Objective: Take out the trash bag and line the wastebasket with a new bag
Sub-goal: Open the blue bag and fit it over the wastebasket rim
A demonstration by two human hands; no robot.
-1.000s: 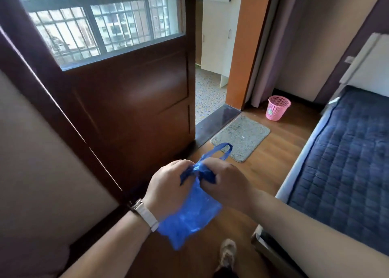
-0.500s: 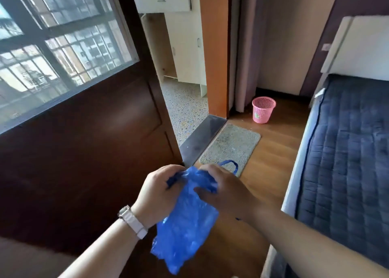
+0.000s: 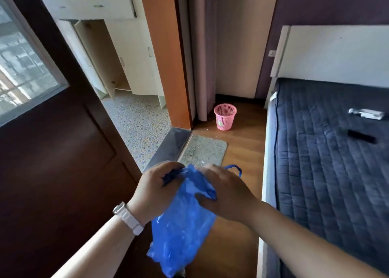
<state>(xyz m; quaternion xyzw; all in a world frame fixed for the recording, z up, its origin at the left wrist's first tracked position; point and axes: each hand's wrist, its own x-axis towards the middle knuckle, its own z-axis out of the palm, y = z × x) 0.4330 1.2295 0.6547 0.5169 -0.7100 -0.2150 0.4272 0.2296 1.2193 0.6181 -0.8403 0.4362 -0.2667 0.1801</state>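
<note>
Head view: both hands work a blue plastic bag (image 3: 183, 221) at waist height. The left hand (image 3: 155, 190) is closed on the bag's gathered top edge, and the right hand (image 3: 226, 191) pinches the opposite side of the mouth, one handle loop (image 3: 234, 169) sticking out behind its knuckles. The bag's long axis hangs downward from the hands, its body crumpled and not yet opened. The pink mesh wastebasket (image 3: 224, 116) stands upright and apparently unlined on the wood floor (image 3: 246, 143), well ahead, beside the curtain (image 3: 202, 52) and beyond the doormat (image 3: 203, 150). It lies nearly straight ahead, slightly nearer the right hand. Bed (image 3: 328, 151) flanks the right.
</note>
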